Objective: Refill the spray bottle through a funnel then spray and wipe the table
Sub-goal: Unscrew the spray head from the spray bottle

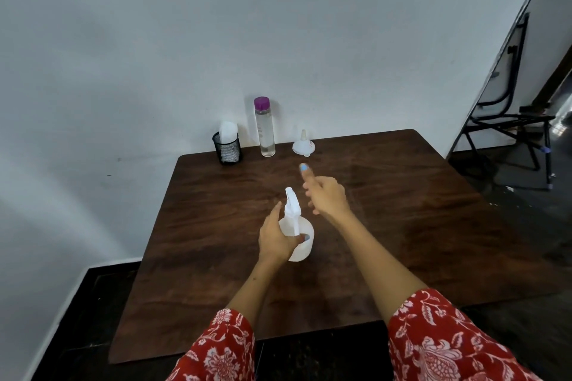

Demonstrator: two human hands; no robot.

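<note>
Centrally on dark wood table [402, 226], spray bottle [298, 237] in left-hand fingers [305, 237]; right hand [325, 195] loose, empty.

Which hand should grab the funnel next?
Probably the right hand: it is free and already stretched toward the funnel. The left hand is busy, its grip around the spray bottle.

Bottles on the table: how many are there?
2. The white spray bottle stands near the middle, held by the left hand. The clear bottle with a purple cap stands at the far edge by the wall.
</note>
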